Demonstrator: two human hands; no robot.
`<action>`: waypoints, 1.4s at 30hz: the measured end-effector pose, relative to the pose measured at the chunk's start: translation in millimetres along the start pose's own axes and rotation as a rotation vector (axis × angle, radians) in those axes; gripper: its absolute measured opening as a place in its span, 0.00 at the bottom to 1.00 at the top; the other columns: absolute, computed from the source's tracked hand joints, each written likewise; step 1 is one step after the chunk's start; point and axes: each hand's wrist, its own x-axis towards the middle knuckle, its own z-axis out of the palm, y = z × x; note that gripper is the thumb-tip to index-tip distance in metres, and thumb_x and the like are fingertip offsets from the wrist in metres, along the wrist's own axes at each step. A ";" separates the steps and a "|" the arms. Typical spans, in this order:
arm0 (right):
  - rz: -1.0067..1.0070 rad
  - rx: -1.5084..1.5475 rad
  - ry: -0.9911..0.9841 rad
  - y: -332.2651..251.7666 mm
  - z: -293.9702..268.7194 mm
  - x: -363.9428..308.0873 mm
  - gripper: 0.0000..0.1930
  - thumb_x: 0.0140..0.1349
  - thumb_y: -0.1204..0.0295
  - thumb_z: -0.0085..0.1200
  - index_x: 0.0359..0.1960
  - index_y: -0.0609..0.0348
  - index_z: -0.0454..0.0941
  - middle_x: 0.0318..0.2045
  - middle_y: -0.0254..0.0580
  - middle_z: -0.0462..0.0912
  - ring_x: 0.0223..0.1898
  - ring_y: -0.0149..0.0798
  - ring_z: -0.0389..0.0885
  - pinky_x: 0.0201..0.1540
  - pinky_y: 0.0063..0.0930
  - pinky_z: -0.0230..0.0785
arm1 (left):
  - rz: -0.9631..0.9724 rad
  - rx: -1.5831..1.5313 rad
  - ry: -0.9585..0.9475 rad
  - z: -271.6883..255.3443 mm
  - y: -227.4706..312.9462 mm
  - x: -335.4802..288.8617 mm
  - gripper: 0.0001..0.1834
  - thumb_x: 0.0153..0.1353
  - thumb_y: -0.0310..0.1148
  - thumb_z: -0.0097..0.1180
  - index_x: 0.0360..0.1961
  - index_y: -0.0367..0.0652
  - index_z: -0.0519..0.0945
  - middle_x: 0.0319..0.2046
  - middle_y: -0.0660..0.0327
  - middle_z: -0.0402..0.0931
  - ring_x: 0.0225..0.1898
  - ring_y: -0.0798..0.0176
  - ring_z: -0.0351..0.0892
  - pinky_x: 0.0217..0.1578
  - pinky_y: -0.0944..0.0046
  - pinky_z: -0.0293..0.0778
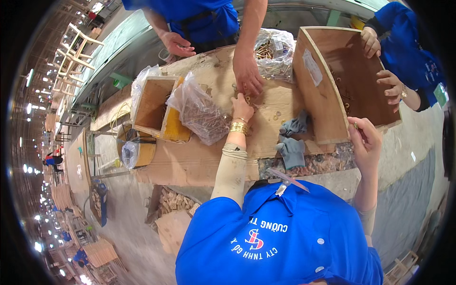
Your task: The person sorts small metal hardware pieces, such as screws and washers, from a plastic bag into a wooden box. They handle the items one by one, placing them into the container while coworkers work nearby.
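My left hand (242, 110) reaches over the cardboard-covered tabletop (213, 164), its fingers drawn together among small metal washers (248, 99). What its fingertips hold, if anything, I cannot make out. Right beside them is a co-worker's hand (249, 80), reaching down to the same spot. My right hand (366, 140) is raised at the near corner of a large wooden box (304, 95), thumb and finger pinching a small yellowish-green metal piece. Several loose washers (277, 115) lie to the right of my left hand. Grey gloves (291, 151) rest beside the box.
A clear plastic bag of long screws (202, 116) leans by an open wooden box (154, 102) at left. Another bag of screws (275, 54) stands at the back. At right, another person's hands (390, 88) grip the large box. Wood blocks (175, 202) lie below the table.
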 end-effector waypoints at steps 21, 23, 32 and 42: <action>0.139 0.135 0.116 14.6 -19.1 -37.2 0.08 0.52 0.82 0.48 0.34 0.63 0.76 0.23 0.32 0.73 0.23 0.22 0.68 0.24 0.15 0.60 | 0.386 -0.303 -0.447 8.7 38.5 -8.7 0.06 0.42 0.27 0.53 0.24 0.38 0.76 0.24 0.52 0.76 0.29 0.52 0.76 0.32 0.59 0.72; 0.062 0.087 0.077 25.1 -24.8 -39.2 0.08 0.51 0.82 0.50 0.34 0.62 0.76 0.24 0.34 0.75 0.23 0.24 0.70 0.26 0.17 0.62 | 0.503 -0.110 -0.321 29.4 40.9 -14.6 0.08 0.42 0.27 0.54 0.28 0.40 0.76 0.26 0.53 0.76 0.30 0.53 0.75 0.33 0.59 0.71; 0.025 0.053 0.131 10.8 -47.7 -32.3 0.09 0.50 0.82 0.50 0.34 0.63 0.77 0.25 0.40 0.77 0.22 0.27 0.72 0.25 0.18 0.63 | 0.450 -0.043 -0.251 26.3 59.6 -47.3 0.09 0.42 0.26 0.53 0.29 0.41 0.74 0.30 0.49 0.71 0.37 0.47 0.71 0.38 0.53 0.68; 0.166 0.249 0.088 27.9 -35.3 -39.2 0.08 0.55 0.81 0.48 0.36 0.64 0.76 0.26 0.33 0.75 0.23 0.21 0.69 0.26 0.14 0.63 | 0.304 -0.061 -0.148 39.9 47.0 -57.4 0.07 0.44 0.27 0.50 0.26 0.39 0.76 0.26 0.51 0.76 0.31 0.52 0.76 0.32 0.57 0.71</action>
